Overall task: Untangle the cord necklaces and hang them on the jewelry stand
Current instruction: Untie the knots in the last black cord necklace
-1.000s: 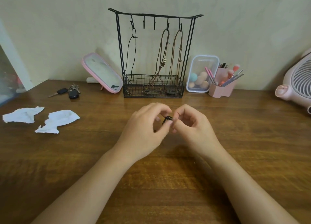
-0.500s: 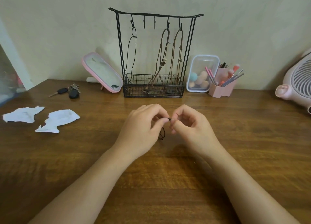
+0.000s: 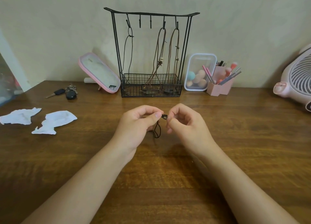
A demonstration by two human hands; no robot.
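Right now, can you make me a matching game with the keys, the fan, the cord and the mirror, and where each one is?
Things:
1. keys
2. fan
3. cord
4. mirror

Places:
a. pinched between the left hand and right hand
b. far right
c. leaning just left of the stand
d. just behind the paper scraps

Pairs: 1-d, 2-b, 3-a, 4-c.
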